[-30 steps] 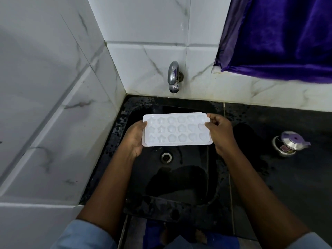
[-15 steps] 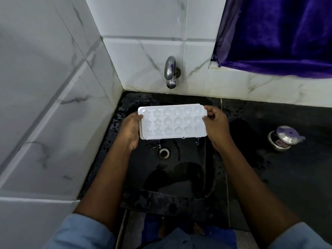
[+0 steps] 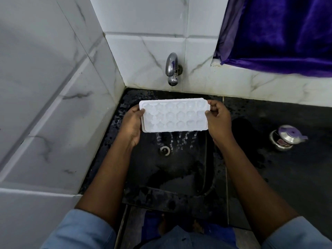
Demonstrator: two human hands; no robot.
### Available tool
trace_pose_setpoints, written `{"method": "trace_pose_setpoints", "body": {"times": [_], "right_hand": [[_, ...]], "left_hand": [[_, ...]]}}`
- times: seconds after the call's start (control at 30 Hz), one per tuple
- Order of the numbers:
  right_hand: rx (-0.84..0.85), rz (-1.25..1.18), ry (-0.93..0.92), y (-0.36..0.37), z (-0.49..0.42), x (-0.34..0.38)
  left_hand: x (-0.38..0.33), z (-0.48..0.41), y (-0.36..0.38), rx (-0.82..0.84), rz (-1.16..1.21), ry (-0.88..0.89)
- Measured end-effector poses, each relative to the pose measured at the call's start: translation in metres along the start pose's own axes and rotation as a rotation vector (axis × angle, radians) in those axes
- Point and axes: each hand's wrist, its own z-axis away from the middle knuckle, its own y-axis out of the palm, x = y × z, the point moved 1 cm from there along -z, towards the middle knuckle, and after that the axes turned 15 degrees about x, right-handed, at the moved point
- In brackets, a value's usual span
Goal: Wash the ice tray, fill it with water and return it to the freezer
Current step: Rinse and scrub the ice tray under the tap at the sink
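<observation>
A white ice tray with star and round moulds is held over the black sink, below the chrome tap. My left hand grips its left end, thumb on the rim. My right hand pinches its right end. The tray tilts toward me and several thin streams of water run off its near edge toward the drain. No water comes from the tap.
White marble tiles close the left and back sides. A purple curtain hangs at the upper right. A small steel pot with a purple lid stands on the wet black counter to the right.
The tray has tipped toward me and water now pours off its near edge into the sink. Both hands keep their hold on its ends.
</observation>
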Motion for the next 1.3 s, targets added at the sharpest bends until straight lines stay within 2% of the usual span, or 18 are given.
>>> {"method": "trace_pose_setpoints", "body": {"times": [0.47,0.77,1.07,1.3], "right_hand": [[-0.025,0.021,-0.069,0.001,0.001,-0.002],[-0.023,0.012,-0.157,0.002,0.015,-0.004],[-0.041,-0.040,-0.221,0.001,0.022,-0.003],[-0.052,-0.133,-0.309,0.000,0.030,0.000]], "left_hand": [[0.006,0.006,-0.003,0.013,-0.008,0.179],[0.016,0.013,0.003,-0.011,0.189,0.323],[0.018,0.021,0.004,0.011,0.261,0.436],[0.014,0.030,0.008,0.031,0.185,0.525]]}}
